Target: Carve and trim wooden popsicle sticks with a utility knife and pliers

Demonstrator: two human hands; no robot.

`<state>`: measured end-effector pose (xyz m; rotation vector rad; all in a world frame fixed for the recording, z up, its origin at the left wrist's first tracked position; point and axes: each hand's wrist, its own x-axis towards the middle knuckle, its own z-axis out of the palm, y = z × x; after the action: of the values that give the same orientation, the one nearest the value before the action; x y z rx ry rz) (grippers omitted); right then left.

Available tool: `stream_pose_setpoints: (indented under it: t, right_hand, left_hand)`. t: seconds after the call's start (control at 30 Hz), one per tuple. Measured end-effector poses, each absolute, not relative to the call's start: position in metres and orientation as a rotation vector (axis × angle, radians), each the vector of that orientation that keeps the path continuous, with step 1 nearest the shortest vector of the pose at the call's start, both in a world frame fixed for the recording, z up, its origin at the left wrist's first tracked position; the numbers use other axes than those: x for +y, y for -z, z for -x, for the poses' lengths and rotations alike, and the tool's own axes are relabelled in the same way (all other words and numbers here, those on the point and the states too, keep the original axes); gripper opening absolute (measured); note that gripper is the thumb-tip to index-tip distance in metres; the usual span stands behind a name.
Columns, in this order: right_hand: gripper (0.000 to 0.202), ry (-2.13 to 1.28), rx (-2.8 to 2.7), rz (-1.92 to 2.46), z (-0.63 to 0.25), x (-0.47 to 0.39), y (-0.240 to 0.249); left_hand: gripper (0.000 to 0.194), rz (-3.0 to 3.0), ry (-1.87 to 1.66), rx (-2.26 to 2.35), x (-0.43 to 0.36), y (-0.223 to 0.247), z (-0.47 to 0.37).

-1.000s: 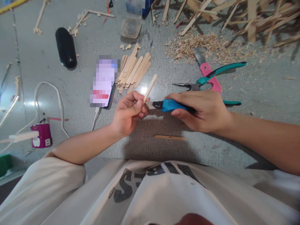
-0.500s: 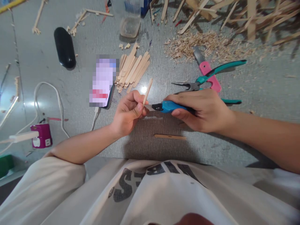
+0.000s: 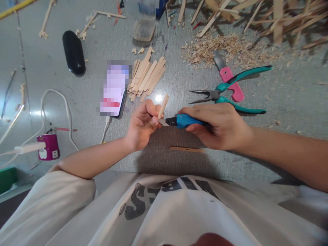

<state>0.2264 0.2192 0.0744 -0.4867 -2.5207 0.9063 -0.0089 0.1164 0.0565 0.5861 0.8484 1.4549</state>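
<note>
My left hand (image 3: 143,124) pinches a pale wooden craft stick (image 3: 163,106) between thumb and fingers, its free end tilted up and away. My right hand (image 3: 217,126) is wrapped round the blue handle of a utility knife (image 3: 188,121). The knife's blade points left, its tip close to my left thumb and the lower end of the stick; whether it touches the wood I cannot tell. On the table below the knife lies a single craft stick (image 3: 187,149) with a small dark mark or slot in its middle. Just beyond my left hand is a pile of craft sticks (image 3: 146,77).
Teal-handled pliers (image 3: 217,94) lie jaws apart across a pink-handled knife (image 3: 232,80) beyond my right hand. Behind them are wood shavings (image 3: 217,49) and loose sticks (image 3: 278,24). A phone (image 3: 115,90), black case (image 3: 73,53), purple adapter (image 3: 48,147) and clear container (image 3: 144,30) stand leftward.
The stick in my left hand has turned so that more of its broad side shows. The knife blade shows more clearly beside my thumb. The whole view has shifted slightly.
</note>
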Motion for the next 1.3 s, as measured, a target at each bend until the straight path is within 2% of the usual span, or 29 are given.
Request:
stream_pose_setpoints:
  t: [0.2, 0.37, 0.5, 0.63, 0.8, 1.0, 1.3]
  right_hand:
    - [0.047, -0.726, -2.433, 0.563, -0.223, 0.219, -0.069]
    - [0.054, -0.729, -2.398, 0.737, -0.225, 0.222, -0.063]
    - [0.057, -0.729, -2.414, 0.749, -0.228, 0.227, -0.064]
    - [0.053, -0.766, -2.516, 0.663, -0.229, 0.231, -0.068]
    - [0.037, -0.754, -2.527, 0.474, -0.227, 0.231, -0.069]
    - [0.031, -0.759, -2.499, 0.435, -0.224, 0.228, -0.07]
    - [0.036, -0.858, -2.469, 0.439, -0.225, 0.229, -0.069]
  left_hand:
    - [0.039, -0.564, -1.438, 0.945, 0.118, -0.065, 0.007]
    - [0.048, -0.545, -1.364, 1.011, 0.119, -0.072, 0.007]
    - [0.04, -0.632, -1.323, 0.982, 0.119, -0.072, 0.009]
    - [0.035, -0.629, -1.299, 0.899, 0.121, -0.075, 0.009]
    - [0.031, -0.57, -1.175, 0.909, 0.124, -0.085, 0.011]
    - [0.055, -0.726, -1.273, 0.856, 0.118, -0.079, 0.008]
    - [0.033, -1.056, -1.402, 0.609, 0.116, -0.067, 0.007]
